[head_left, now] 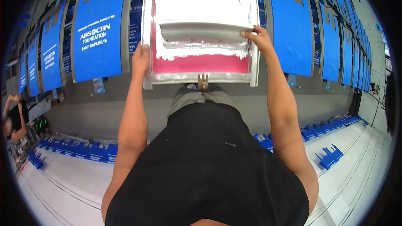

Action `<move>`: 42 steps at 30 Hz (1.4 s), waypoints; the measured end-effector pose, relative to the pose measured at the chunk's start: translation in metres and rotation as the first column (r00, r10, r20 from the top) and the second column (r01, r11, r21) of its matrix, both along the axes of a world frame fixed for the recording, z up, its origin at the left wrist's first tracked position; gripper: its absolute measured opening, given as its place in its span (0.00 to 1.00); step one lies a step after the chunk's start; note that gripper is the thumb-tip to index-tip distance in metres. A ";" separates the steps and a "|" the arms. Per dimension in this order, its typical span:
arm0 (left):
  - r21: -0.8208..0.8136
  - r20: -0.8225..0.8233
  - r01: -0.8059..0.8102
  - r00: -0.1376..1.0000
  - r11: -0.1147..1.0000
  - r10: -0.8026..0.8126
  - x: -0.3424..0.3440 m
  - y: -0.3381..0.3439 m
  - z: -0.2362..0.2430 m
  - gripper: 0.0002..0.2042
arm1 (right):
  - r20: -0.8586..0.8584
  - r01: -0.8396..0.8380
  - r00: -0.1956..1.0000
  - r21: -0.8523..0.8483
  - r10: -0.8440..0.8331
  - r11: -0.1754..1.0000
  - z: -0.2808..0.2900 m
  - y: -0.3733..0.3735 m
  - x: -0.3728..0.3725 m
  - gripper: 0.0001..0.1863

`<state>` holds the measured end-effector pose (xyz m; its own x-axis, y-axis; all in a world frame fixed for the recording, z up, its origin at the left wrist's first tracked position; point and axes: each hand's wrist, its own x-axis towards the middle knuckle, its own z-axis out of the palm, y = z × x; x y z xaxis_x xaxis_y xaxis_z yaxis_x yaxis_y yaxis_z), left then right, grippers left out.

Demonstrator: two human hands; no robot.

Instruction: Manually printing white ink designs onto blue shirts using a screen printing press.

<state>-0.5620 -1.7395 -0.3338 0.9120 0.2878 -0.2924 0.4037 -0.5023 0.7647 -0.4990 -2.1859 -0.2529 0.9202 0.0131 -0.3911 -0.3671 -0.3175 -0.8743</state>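
Observation:
A metal-framed printing screen (201, 76) with red mesh and a broad coat of white paste lies before me at the top centre. My left hand (140, 58) has its fingers closed on the left side of the metal frame. My right hand (257, 37) grips the right end of a long, pale squeegee (203, 31), which lies across the white paste. A small metal bracket (203, 81) sits at the middle of the frame's near edge, just in front of my body.
Rows of blue bags (96, 50) (289, 29) lie on racks to both sides. More blue pieces (75, 150) line the long white surface (63, 184) behind me. Another person (16, 121) stands at the far left with raised hands.

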 end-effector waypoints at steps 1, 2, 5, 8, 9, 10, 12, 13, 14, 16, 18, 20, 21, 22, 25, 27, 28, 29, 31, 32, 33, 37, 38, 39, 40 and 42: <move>0.205 -0.024 0.088 0.996 0.975 -0.085 0.006 0.005 0.005 0.26 | -0.027 -0.073 0.997 -0.079 0.071 0.994 0.010 -0.001 -0.001 0.24; 0.322 0.085 0.115 0.985 0.940 -0.150 0.005 0.005 0.008 0.25 | -0.070 -0.160 0.986 -0.204 0.149 0.966 0.020 -0.003 -0.002 0.23; 0.381 0.359 0.310 0.819 0.871 -0.448 0.007 -0.032 0.103 0.23 | -0.131 -0.451 0.856 -0.662 0.500 0.598 0.057 0.017 -0.031 0.19; 0.486 0.092 0.701 0.552 0.521 -0.829 0.017 -0.068 0.132 0.19 | 0.083 -0.269 0.743 -0.872 0.664 0.409 0.053 0.047 -0.071 0.15; 0.486 0.084 0.699 0.559 0.524 -0.825 0.026 -0.072 0.137 0.19 | 0.027 -0.334 0.781 -0.826 0.625 0.453 0.053 0.050 -0.068 0.16; 0.469 -0.107 0.762 0.552 0.447 -0.827 0.044 -0.076 0.138 0.15 | -0.034 -0.388 0.811 -0.777 0.583 0.495 0.053 0.052 -0.059 0.17; 0.425 -0.301 0.824 0.520 0.375 -0.800 0.077 -0.082 0.138 0.12 | -0.099 -0.449 0.790 -0.765 0.604 0.462 0.064 0.045 -0.024 0.17; 0.470 -0.202 0.775 0.559 0.421 -0.804 0.094 -0.084 0.143 0.10 | -0.155 -0.496 0.771 -0.754 0.618 0.430 0.068 0.040 -0.004 0.17; 0.508 -0.099 0.722 0.590 0.469 -0.802 0.110 -0.086 0.143 0.08 | -0.112 -0.444 0.784 -0.788 0.610 0.426 0.061 0.035 0.016 0.17; 0.569 0.027 0.621 0.642 0.539 -0.767 0.146 -0.085 0.123 0.09 | 0.069 -0.305 0.755 -0.844 0.652 0.442 0.053 0.034 0.065 0.16; 0.632 0.255 0.454 0.643 0.628 -0.722 0.173 -0.084 0.094 0.11 | 0.200 -0.146 0.715 -0.894 0.670 0.423 0.036 0.039 0.106 0.14; 0.652 0.242 0.443 0.649 0.616 -0.722 0.177 -0.087 0.062 0.15 | 0.196 -0.100 0.728 -0.918 0.657 0.385 0.006 0.043 0.125 0.16; 0.667 0.206 0.438 0.670 0.603 -0.714 0.169 -0.087 0.047 0.17 | 0.161 -0.109 0.704 -0.938 0.692 0.329 -0.009 0.047 0.117 0.17; 0.680 0.176 0.434 0.685 0.590 -0.707 0.167 -0.089 0.042 0.19 | 0.123 -0.111 0.683 -0.957 0.720 0.268 -0.016 0.052 0.109 0.18; 0.626 0.111 0.536 0.658 0.566 -0.745 0.117 -0.085 0.065 0.20 | 0.091 -0.215 0.716 -0.915 0.693 0.342 -0.005 0.048 0.047 0.20; 0.605 0.108 0.557 0.650 0.569 -0.752 0.078 -0.077 0.090 0.16 | 0.044 -0.327 0.746 -0.845 0.665 0.423 0.027 0.048 0.010 0.18; 0.560 0.043 0.606 0.660 0.565 -0.750 0.060 -0.074 0.107 0.14 | -0.023 -0.400 0.755 -0.808 0.656 0.432 0.049 0.051 -0.007 0.16; 0.513 -0.020 0.648 0.664 0.562 -0.748 0.043 -0.072 0.118 0.11 | -0.089 -0.467 0.757 -0.766 0.647 0.441 0.065 0.054 -0.021 0.15; 0.491 0.021 0.639 0.671 0.592 -0.742 0.010 -0.075 0.119 0.10 | -0.090 -0.460 0.765 -0.770 0.637 0.443 0.073 0.058 -0.049 0.14; 0.466 0.061 0.631 0.676 0.620 -0.735 0.003 -0.076 0.117 0.09 | -0.093 -0.452 0.774 -0.773 0.626 0.445 0.071 0.058 -0.055 0.13; 0.462 0.063 0.635 0.673 0.620 -0.737 0.005 -0.077 0.115 0.09 | -0.009 -0.387 0.778 -0.794 0.628 0.468 0.064 0.061 -0.059 0.15; 0.388 -0.007 0.697 0.657 0.603 -0.754 0.013 -0.077 0.106 0.10 | -0.242 -0.536 0.778 -0.737 0.580 0.412 0.063 0.061 -0.037 0.14; 0.382 -0.038 0.708 0.655 0.594 -0.755 0.013 -0.076 0.104 0.11 | -0.245 -0.538 0.777 -0.736 0.580 0.410 0.058 0.059 -0.046 0.14; 0.400 0.039 0.664 0.676 0.632 -0.735 -0.004 -0.074 0.093 0.12 | -0.116 -0.455 0.776 -0.784 0.620 0.422 0.050 0.055 -0.061 0.14; 0.438 0.119 0.596 0.703 0.673 -0.701 -0.022 -0.077 0.089 0.13 | 0.018 -0.364 0.755 -0.820 0.655 0.442 0.040 0.053 -0.074 0.14; 0.468 0.246 0.511 0.709 0.721 -0.662 -0.034 -0.080 0.078 0.15 | 0.053 -0.344 0.765 -0.809 0.642 0.477 0.025 0.052 -0.077 0.14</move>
<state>-0.5961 -1.8199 -0.2556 0.9355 -0.3356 0.1102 -0.3427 -0.7867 0.5135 -0.5761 -2.1336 -0.2275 0.9123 0.3622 -0.1911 0.3045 -0.9120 -0.2749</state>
